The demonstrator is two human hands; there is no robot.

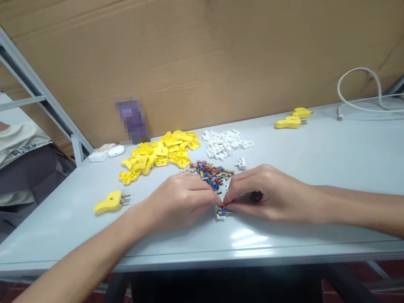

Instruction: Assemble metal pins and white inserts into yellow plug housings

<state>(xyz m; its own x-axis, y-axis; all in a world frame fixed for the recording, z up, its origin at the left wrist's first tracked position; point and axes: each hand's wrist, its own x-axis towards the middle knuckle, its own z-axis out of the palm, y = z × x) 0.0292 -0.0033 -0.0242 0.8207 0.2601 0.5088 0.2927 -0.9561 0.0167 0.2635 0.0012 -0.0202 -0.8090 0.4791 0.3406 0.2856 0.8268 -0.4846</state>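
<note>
My left hand (184,200) and my right hand (269,195) meet at the fingertips, low over the table's front part. Between them is a small white plug insert (219,215) carrying a brass pin with a blue collar (227,212). The left fingers are pinched at the insert's upper edge. My right thumb and forefinger close on a pin with a red collar (224,205), its length mostly hidden. A dark, round-ended object (256,197) shows inside the curled right hand; its kind is unclear. Just behind lies a heap of brass pins with red and blue collars (210,171).
Yellow plug shells (158,154) and white inserts (223,141) lie in heaps farther back, with one loose insert (240,163). Yellow plugs rest at left (110,202) and back right (289,122). A white cable (357,71), a white case (116,151) and a seated person (6,151) are also visible.
</note>
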